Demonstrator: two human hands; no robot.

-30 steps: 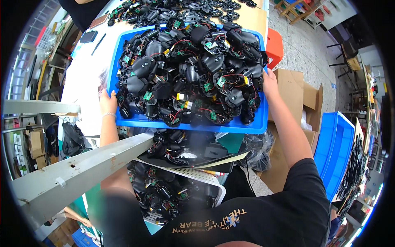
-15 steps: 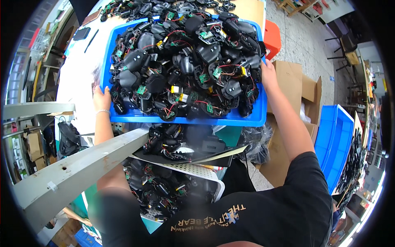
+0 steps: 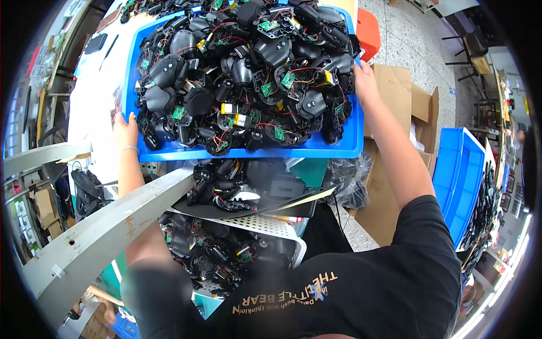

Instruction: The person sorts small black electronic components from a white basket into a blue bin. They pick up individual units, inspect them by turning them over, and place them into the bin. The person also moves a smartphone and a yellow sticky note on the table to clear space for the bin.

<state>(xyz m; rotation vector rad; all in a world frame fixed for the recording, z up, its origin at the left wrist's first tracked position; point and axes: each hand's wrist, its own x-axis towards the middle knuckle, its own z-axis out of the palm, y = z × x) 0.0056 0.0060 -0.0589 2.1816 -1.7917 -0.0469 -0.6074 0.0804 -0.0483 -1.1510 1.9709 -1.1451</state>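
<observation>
A wide blue plastic tray (image 3: 354, 141) is heaped with black device shells (image 3: 274, 52) that have red wires, green circuit boards and small silver-yellow batteries attached. At its left side, my left hand (image 3: 125, 133) grips the edge, with the thumb up on the rim and the other fingers mostly hidden. On the opposite side my right hand (image 3: 366, 82) is closed on the edge, its arm stretched out. The tray's far part is over the white table (image 3: 93, 104). Underneath its near edge, more black shells (image 3: 228, 172) lie on a dark sheet.
A white perforated basket (image 3: 285, 229) holding similar parts stands close to my body. A grey metal beam (image 3: 113, 226) crosses by my left arm. To the right are an orange-red bin (image 3: 368, 35), cardboard cartons (image 3: 389, 101) and a blue divided tray (image 3: 456, 181).
The whole view has shifted, so the tray, table and surroundings sit higher, and the left part sits further left. Both hands keep their hold on the tray.
</observation>
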